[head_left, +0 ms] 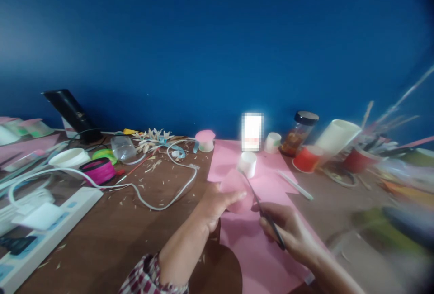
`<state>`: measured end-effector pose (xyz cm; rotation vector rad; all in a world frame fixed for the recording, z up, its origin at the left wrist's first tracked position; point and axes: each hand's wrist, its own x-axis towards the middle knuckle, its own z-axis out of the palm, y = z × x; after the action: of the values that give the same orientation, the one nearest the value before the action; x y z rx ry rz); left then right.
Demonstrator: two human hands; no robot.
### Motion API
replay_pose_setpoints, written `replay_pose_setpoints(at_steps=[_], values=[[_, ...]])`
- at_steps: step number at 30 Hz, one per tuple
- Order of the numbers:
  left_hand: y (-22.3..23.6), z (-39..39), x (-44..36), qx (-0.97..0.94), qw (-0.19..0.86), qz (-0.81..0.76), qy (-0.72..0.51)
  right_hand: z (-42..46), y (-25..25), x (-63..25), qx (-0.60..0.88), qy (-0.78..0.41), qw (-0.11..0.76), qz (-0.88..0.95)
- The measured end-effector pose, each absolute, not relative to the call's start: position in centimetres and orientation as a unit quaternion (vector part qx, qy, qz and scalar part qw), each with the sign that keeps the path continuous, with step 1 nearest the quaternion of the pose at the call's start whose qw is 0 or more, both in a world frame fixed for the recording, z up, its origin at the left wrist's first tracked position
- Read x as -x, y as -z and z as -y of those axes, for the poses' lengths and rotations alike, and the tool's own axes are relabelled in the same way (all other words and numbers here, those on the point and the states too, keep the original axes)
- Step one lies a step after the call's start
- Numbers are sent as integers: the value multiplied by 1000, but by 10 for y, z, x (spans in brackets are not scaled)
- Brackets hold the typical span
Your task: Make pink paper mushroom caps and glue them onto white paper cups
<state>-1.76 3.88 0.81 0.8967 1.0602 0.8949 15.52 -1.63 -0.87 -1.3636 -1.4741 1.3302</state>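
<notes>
My left hand [217, 206] is closed on a piece of pink paper [233, 185] with a rounded edge, thumb on top. A pair of dark scissors [271, 226] is in my right hand [288, 226], its thin blades along the right edge of that piece. Under both hands lies a larger pink paper sheet [251, 258], with a curved cut-out on its lower left side. Just beyond the held piece stands a white paper cup [247, 163]. A pale pen-like stick [295, 185] rests at the sheet's right edge.
On the left are a white power strip [71, 221], a white cable [152, 207] and a magenta tape roll [98, 172]. A pink-topped cup [205, 141] stands near the blue wall. To the right are a dark-lidded jar [300, 133] and a red cup [308, 158]; the far right is blurred.
</notes>
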Motion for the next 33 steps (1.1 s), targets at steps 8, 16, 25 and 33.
replay_pose_setpoints(at_steps=[8,16,25,33], values=[[-12,-40,17,-397,661,-495,-399,17,13,-155,538,-505,356,573],[-6,-41,19,-395,636,-520,-412,17,21,-155,520,-523,363,570],[2,-40,17,-375,659,-490,-429,17,13,-153,511,-528,362,574],[-5,-39,16,-373,652,-514,-414,17,13,-153,516,-525,364,571]])
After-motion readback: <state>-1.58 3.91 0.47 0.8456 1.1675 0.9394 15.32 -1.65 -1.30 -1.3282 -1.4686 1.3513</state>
